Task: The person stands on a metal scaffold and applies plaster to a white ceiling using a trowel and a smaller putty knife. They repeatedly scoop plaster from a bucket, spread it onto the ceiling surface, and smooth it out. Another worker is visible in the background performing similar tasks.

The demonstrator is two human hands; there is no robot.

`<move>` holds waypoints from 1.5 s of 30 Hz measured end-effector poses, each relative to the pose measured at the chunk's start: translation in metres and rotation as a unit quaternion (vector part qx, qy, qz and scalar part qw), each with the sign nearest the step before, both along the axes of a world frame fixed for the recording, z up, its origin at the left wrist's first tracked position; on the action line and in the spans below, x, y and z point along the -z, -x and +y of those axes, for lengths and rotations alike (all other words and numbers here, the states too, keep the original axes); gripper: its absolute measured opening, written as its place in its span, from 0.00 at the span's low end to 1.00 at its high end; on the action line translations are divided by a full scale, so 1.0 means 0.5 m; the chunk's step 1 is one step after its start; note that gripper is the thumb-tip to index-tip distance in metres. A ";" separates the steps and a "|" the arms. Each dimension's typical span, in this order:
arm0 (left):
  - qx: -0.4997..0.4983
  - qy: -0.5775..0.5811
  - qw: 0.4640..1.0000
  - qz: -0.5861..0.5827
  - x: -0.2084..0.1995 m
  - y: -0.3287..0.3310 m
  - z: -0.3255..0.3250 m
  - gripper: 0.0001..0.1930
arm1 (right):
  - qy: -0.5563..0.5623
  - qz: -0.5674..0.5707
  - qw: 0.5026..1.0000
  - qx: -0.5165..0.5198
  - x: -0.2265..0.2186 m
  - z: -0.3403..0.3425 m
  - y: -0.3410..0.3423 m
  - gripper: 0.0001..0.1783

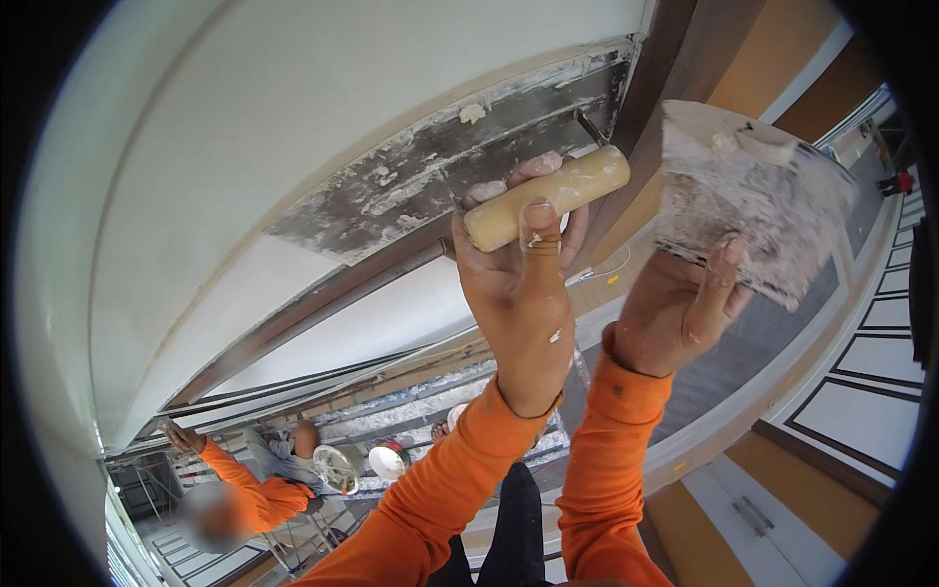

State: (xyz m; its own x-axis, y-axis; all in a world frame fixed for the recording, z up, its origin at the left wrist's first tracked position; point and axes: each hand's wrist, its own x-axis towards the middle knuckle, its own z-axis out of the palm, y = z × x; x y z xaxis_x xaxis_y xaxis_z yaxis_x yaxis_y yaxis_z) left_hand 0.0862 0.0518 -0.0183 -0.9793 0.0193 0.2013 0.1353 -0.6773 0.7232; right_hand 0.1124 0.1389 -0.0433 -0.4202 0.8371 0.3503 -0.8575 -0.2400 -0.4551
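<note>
My left hand point(528, 284) is closed around the pale yellow, cylindrical handle of a plastering trowel point(548, 199). Its long grey metal blade lies close to the white surface above, streaked with white plaster, a small lump sticking to it. I cannot tell whether the blade touches that surface. To the right, my right hand point(685, 303) grips the lower edge of a plaster-smeared board point(748, 196), its thumb on the near face. White plaster flecks my left thumb and fingers. Both my sleeves are orange.
A dark brown beam point(675, 78) runs beside the white surface point(323, 108). Far below at the left, a co-worker in an orange top point(279, 504) is near a bucket point(337, 470) and a white container point(389, 460). Plaster-marked planks point(391, 416) lie below my hands.
</note>
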 end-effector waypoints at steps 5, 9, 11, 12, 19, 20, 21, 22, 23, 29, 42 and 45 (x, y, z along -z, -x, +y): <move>0.001 -0.003 1.000 -0.015 -0.006 0.001 -0.005 0.15 | -0.272 -0.133 0.930 0.208 -0.014 0.040 0.011 0.12; 0.011 0.012 0.999 -0.040 -0.012 0.001 -0.004 0.16 | -0.460 -0.184 0.820 0.287 -0.044 0.054 0.029 0.15; 0.022 0.020 0.998 -0.050 -0.012 0.003 -0.008 0.16 | -0.514 -0.171 0.789 0.289 -0.056 0.062 0.038 0.18; 0.015 0.024 0.998 -0.055 -0.011 0.003 -0.009 0.16 | -0.534 -0.168 0.776 0.290 -0.056 0.064 0.044 0.18; -0.010 0.046 0.997 -0.066 -0.014 0.002 -0.016 0.17 | -0.608 -0.156 0.716 0.305 -0.053 0.078 0.077 0.20; -0.011 0.050 0.997 -0.065 -0.012 0.003 -0.016 0.17 | -0.621 -0.163 0.699 0.315 -0.051 0.082 0.079 0.19; -0.009 0.045 0.997 -0.068 -0.011 0.003 -0.017 0.17 | -0.632 -0.161 0.685 0.324 -0.050 0.087 0.082 0.20; -0.006 0.039 0.997 -0.071 -0.012 0.003 -0.018 0.17 | -0.643 -0.158 0.671 0.333 -0.050 0.093 0.085 0.20; -0.003 0.038 0.996 -0.075 -0.009 0.004 -0.020 0.17 | -0.654 -0.156 0.657 0.341 -0.050 0.096 0.087 0.20; -0.006 0.054 0.994 -0.093 -0.009 0.004 -0.022 0.15 | -0.696 -0.191 0.574 0.386 -0.051 0.090 0.086 0.20; -0.014 0.066 0.995 -0.072 0.006 0.001 -0.023 0.15 | -0.776 -0.221 0.479 0.347 -0.122 0.094 0.068 0.21; -0.026 0.046 0.994 -0.099 -0.008 0.001 -0.016 0.20 | -0.777 -0.234 0.463 0.357 -0.127 0.086 0.066 0.20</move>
